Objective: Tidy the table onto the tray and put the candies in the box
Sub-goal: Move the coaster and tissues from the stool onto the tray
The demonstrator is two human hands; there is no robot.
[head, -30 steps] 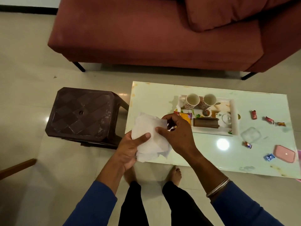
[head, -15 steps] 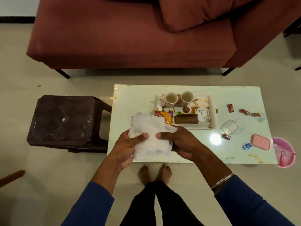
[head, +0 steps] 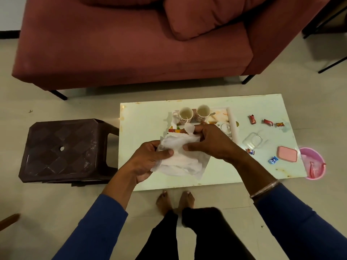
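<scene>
I see a pale glossy desk (head: 144, 121) on the tiled floor. A tray (head: 232, 122) sits toward its 12 o'clock edge. At 2 o'clock lie three red candies (head: 252, 119), (head: 268, 122), (head: 280, 124) in a row. Toward 3 o'clock rests a clear box (head: 252, 140), with another candy (head: 250, 151) just beside it. A pink lid (head: 287, 154) and a blue candy (head: 273, 160) lie near 4 o'clock.

Glossy white table (head: 146, 117); thin crumpled white tissue paper (head: 178, 162); matt velvety red sofa (head: 122, 49); dark moulded plastic stool (head: 62, 149); clear plastic box (head: 252, 140); shiny foil-wrapped candies (head: 268, 122).
</scene>
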